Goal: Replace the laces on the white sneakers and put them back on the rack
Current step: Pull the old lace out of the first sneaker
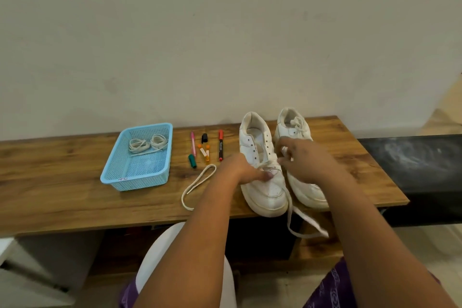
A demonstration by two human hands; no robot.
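Two white sneakers stand side by side, toes toward the person, at the right end of the desk (75,157): the left sneaker (262,182) is steadied by the left hand (250,172), fingers curled and pinching its lace (295,222) at the lowest eyelets, while the right hand (302,160), fingers bent over the same area, appears to pinch the lace for working it through; the right sneaker (297,130) is laced. Within reach lie one loose lace (197,186), two coiled laces (147,145) in one blue basket (135,182), and several markers (220,145), evidently staged as supplies.
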